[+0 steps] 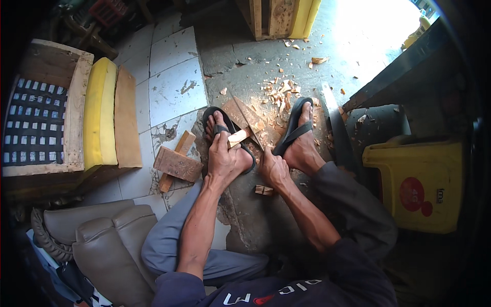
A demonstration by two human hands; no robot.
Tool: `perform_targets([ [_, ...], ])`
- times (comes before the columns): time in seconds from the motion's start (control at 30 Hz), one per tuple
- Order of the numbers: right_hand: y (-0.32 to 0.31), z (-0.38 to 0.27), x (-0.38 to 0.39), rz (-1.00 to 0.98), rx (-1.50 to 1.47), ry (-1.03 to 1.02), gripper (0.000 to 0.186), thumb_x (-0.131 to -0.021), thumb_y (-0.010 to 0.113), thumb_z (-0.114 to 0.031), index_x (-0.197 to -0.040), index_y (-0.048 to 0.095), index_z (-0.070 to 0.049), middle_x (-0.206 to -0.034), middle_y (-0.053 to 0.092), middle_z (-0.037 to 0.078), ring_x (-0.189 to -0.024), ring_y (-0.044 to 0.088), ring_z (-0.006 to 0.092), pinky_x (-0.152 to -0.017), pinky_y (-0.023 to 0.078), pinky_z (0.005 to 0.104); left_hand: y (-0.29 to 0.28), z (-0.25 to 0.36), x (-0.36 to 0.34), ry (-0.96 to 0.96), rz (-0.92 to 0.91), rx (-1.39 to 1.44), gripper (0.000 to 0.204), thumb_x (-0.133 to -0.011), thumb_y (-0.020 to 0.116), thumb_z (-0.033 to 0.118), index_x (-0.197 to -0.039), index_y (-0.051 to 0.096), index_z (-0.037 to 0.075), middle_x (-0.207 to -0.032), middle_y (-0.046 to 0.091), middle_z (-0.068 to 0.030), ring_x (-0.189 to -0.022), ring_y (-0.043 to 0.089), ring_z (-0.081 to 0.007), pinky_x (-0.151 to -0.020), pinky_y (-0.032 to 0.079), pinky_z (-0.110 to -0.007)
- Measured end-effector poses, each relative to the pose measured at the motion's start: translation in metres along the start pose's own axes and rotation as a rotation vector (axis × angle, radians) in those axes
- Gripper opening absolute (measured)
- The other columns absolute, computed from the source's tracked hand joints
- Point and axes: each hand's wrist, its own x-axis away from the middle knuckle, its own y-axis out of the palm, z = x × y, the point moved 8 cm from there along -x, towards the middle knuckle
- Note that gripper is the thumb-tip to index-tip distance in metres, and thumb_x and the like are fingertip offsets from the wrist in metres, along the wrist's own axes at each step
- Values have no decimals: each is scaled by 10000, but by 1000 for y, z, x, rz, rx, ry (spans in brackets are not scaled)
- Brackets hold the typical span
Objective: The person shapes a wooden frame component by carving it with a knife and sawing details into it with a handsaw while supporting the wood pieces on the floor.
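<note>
Between my two sandaled feet, my left hand [223,156] grips a short pale piece of wood [239,136] beside my left foot. My right hand [274,166] is closed on a long thin blade [248,123], its far end angled up and leftward, crossing near the pale piece. A flat wooden board [238,110] lies beneath them, with curled shavings [281,94] scattered around and beyond. A small split block [264,190] rests on the concrete below my right hand.
Crossed wooden pieces [178,165] lie at left, near a wooden frame with foam [98,112] and grey cushions [107,245]. At right stand a yellow plastic stool [414,187] and dark bench [388,66], beside a long metal strip [337,133]. Another foam-padded frame [271,18] stands ahead.
</note>
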Motion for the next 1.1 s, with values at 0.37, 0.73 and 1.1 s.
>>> perform_targets([
  [0.37, -55, -61, 29, 418, -292, -427, 289, -1061, 469, -247, -1142, 584, 5, -790, 671, 311, -720, 675, 499, -626, 552, 517, 3, -3, 4, 19, 2, -56, 285, -843, 699, 9, -1098, 572, -6, -1038, 635, -265, -939, 653, -484, -777, 554, -511],
  [0.73, -39, -32, 0, 38, 5, -62, 323, -1034, 497, -251, -1155, 589, 34, -801, 671, 349, -776, 677, 526, -732, 525, 623, 10, 4, 6, 103, 38, -76, 295, -810, 697, -2, -1083, 584, -7, -1008, 653, -222, -935, 660, -453, -784, 557, -486],
  [1.1, -13, 4, -16, -209, -103, 148, 422, -1035, 477, -319, -1115, 619, 70, -871, 675, 363, -848, 663, 568, -823, 511, 638, 13, 13, 12, 216, 73, -115, 231, -822, 653, 10, -1050, 617, 4, -1017, 657, -214, -980, 671, -422, -839, 563, -471],
])
